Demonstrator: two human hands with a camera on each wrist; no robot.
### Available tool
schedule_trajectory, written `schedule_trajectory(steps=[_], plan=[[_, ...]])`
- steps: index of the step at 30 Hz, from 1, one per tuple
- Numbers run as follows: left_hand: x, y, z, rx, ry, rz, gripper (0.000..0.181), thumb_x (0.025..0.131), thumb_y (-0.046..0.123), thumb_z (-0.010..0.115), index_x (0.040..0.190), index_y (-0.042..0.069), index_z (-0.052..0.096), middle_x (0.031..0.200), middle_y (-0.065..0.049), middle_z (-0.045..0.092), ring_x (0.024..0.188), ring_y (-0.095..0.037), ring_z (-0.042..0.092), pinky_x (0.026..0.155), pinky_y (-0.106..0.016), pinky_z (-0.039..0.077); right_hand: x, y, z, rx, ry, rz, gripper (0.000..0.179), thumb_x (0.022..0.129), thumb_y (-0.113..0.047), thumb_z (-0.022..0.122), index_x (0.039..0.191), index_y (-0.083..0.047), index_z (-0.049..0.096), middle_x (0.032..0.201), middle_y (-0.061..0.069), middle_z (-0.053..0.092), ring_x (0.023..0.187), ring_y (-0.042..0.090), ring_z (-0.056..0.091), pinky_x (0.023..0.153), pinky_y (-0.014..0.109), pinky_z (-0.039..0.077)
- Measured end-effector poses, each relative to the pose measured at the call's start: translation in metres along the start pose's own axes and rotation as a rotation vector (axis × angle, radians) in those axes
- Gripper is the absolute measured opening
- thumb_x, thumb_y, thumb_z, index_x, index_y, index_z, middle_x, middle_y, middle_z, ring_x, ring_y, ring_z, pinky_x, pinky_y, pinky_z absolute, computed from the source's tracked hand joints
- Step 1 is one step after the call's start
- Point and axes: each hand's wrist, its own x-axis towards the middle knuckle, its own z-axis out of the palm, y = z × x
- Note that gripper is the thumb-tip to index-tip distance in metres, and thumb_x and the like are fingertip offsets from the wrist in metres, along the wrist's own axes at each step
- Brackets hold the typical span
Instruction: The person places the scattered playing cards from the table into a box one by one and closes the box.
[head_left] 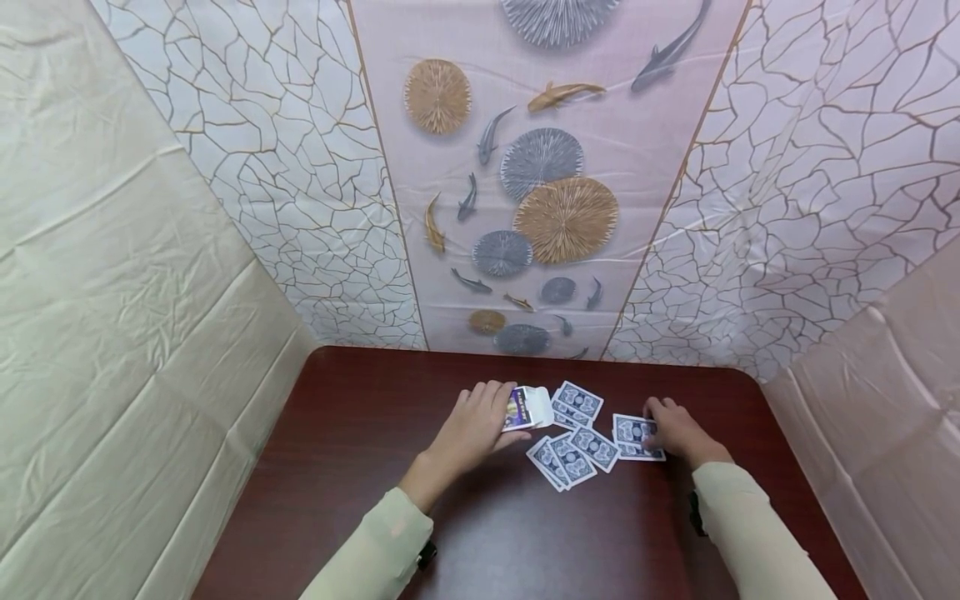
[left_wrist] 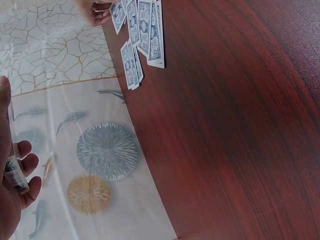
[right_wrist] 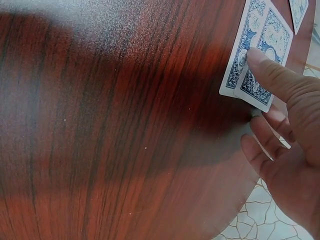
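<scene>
The left hand (head_left: pixel 468 427) is curled firmly round a printed card box (head_left: pixel 517 410), fingers over its top and thumb along its near side. The right hand (head_left: pixel 681 432) is half closed at the right-hand pair of cards (head_left: pixel 628 428), its thumb on the face of the upper one and its other fingers bent by the edge; whether it pinches them, I cannot tell. Pale sleeves (head_left: pixel 753 529) lie nearest, with a dark device under each wrist. Beneath is a glossy red-brown surface (head_left: pixel 517 554). On it, between the hands, three cards (head_left: pixel 572 459) overlap in a loose fan, their patterned blue-and-white backs up. The fan's right end reaches close to the pair at the right hand. Slightly farther, the box's white open end (head_left: pixel 538 407) points right, just beside another overlapping pair of cards (head_left: pixel 578 402), also backs up. Beyond the far edge hangs a patterned cloth (head_left: pixel 450 292): grey and gold fish and round pleated shapes on a pale centre panel, with cracked-line panels to either side.
</scene>
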Motion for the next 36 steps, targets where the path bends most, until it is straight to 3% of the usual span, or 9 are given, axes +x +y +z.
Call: schedule_trajectory(steps=[7, 13, 19, 25, 30, 36], plan=[[0.000, 0.000, -0.002, -0.004, -0.032, -0.009, 0.083, 0.092, 0.070, 0.058, 0.141, 0.004, 0.052, 0.120, -0.009, 0.064, 0.102, -0.023, 0.059, 0.077, -0.036, 0.049, -0.001, 0.004, 0.002, 0.102, 0.030, -0.002, 0.042, 0.084, -0.005, 0.082, 0.110, -0.002, 0.048, 0.105, 0.022, 0.048, 0.095, 0.037, 0.052, 0.084, 0.051, 0.047], [-0.001, 0.000, -0.001, -0.017, -0.034, -0.020, 0.083, 0.091, 0.069, 0.060, 0.141, 0.004, 0.052, 0.120, -0.009, 0.063, 0.102, -0.023, 0.059, 0.078, -0.037, 0.048, -0.002, 0.013, 0.004, 0.158, 0.079, -0.043, 0.033, 0.085, 0.002, 0.076, 0.104, -0.004, 0.050, 0.100, 0.019, 0.053, 0.091, 0.034, 0.052, 0.080, 0.049, 0.047], [-0.002, 0.000, 0.001, -0.036, 0.008, -0.014, 0.082, 0.089, 0.065, 0.067, 0.139, 0.003, 0.053, 0.117, -0.010, 0.063, 0.100, -0.024, 0.059, 0.076, -0.038, 0.048, -0.007, 0.025, 0.006, 0.297, 0.123, -0.065, 0.025, 0.086, 0.008, 0.070, 0.101, -0.005, 0.054, 0.094, 0.013, 0.058, 0.086, 0.028, 0.053, 0.075, 0.040, 0.044], [-0.002, -0.001, 0.001, -0.016, 0.007, -0.010, 0.083, 0.090, 0.068, 0.063, 0.140, 0.003, 0.052, 0.117, -0.009, 0.063, 0.100, -0.023, 0.059, 0.077, -0.037, 0.048, -0.014, 0.032, 0.009, 0.447, 0.154, -0.087, 0.020, 0.089, 0.009, 0.067, 0.104, 0.004, 0.056, 0.091, 0.012, 0.056, 0.081, 0.019, 0.051, 0.070, 0.030, 0.043], [-0.002, -0.002, 0.001, -0.019, -0.004, -0.013, 0.083, 0.091, 0.069, 0.061, 0.141, 0.003, 0.052, 0.119, -0.009, 0.063, 0.101, -0.023, 0.059, 0.078, -0.037, 0.048, -0.020, 0.034, 0.009, 0.584, 0.132, -0.007, 0.020, 0.096, 0.003, 0.064, 0.113, 0.011, 0.056, 0.089, 0.009, 0.055, 0.076, 0.016, 0.053, 0.064, 0.028, 0.048], [-0.001, -0.002, 0.001, -0.025, -0.002, -0.011, 0.084, 0.090, 0.068, 0.062, 0.141, 0.003, 0.051, 0.119, -0.009, 0.063, 0.102, -0.023, 0.059, 0.078, -0.037, 0.049, -0.025, 0.037, 0.007, 0.730, 0.068, 0.064, 0.020, 0.103, -0.001, 0.056, 0.118, 0.012, 0.052, 0.098, 0.011, 0.058, 0.089, 0.016, 0.064, 0.079, 0.038, 0.060]])
